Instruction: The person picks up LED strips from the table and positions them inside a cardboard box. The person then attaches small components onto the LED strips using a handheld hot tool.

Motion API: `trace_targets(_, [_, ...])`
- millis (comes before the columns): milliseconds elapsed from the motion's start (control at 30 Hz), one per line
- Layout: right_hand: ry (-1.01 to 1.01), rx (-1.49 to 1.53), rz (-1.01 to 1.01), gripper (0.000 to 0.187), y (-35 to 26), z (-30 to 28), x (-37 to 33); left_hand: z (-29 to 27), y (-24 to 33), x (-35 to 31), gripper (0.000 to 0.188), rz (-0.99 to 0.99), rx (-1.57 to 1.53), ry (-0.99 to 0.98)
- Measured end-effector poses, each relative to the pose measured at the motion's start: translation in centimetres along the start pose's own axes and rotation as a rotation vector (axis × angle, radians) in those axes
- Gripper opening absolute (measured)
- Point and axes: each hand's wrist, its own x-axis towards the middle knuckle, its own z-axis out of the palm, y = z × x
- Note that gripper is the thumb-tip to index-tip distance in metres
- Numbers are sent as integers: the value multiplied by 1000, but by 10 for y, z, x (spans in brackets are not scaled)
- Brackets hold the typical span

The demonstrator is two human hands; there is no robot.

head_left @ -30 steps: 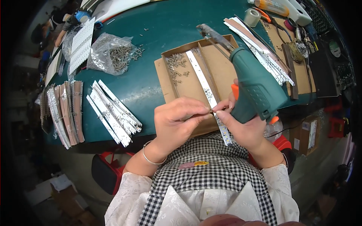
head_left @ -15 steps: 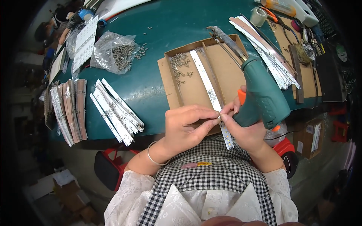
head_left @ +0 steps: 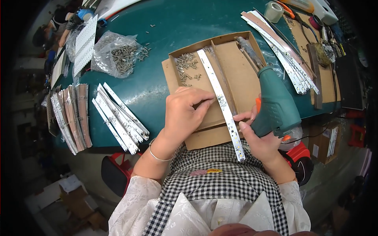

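Observation:
A narrow white circuit strip (head_left: 217, 92) with small yellow LEDs slants across a cardboard box (head_left: 244, 86), its near end over my apron. My left hand (head_left: 187, 108) is beside the strip's left edge, thumb and forefinger pressed together; what they pinch, if anything, is too small to make out. My right hand (head_left: 260, 145) has its rear fingers around the grip of a green pistol-shaped tool (head_left: 277, 98) with an orange trigger and a long stained barrel. Its thumb and forefinger are near the strip's right edge. Small metal parts (head_left: 186, 65) lie in the box's left compartment.
Bundled strips (head_left: 120, 120) lie left of the box, with brown-backed strips (head_left: 71, 118) farther left. A plastic bag (head_left: 114, 53) spills small metal parts. More strips (head_left: 281, 55), a tape roll (head_left: 273, 11) and hand tools lie right. Another person's arm (head_left: 65, 36) shows far left.
My hands, which met over the strip, have separated; my left hand has moved up and left. The tool's barrel has swung right and lower. The box has shifted slightly.

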Motion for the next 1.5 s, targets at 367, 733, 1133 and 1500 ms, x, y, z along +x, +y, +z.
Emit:
trace_targets(367, [171, 206, 129, 29, 10, 11, 0, 6, -8, 6, 17, 86, 89, -31])
trace_targets(733, [168, 100, 44, 35, 16, 11, 2, 8, -11, 5, 19, 95, 79, -39])
trace_targets(1133, [156, 38, 136, 40, 16, 10, 1, 11, -15, 4, 19, 238, 157, -34])
trace_targets(1500, [94, 346, 36, 71, -2, -31, -34, 14, -18, -1, 16, 232, 44, 53])
